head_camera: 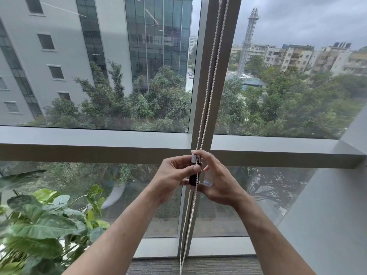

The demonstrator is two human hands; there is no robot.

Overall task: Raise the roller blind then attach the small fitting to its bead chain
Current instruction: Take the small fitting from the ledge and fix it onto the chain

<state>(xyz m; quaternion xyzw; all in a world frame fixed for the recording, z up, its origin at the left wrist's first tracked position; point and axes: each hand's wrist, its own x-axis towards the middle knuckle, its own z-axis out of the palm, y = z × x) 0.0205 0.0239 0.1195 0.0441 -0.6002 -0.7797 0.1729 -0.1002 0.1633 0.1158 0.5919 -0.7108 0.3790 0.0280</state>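
Observation:
A white bead chain (208, 80) hangs as two strands in front of the grey vertical window mullion, running from the top of the view down to the floor. At chest height both my hands meet on it. My left hand (174, 179) pinches a small fitting (195, 169), white at its top and black below, against one strand of the chain. My right hand (216, 183) holds the same fitting and chain from the right, index finger curled over the top. The roller blind itself is out of view; the glass is uncovered.
A grey horizontal window ledge (99, 149) crosses the view just behind my hands. A large leafy potted plant (43, 225) stands at the lower left. A grey wall (337, 205) closes in on the right. Grey carpet (198, 264) lies below.

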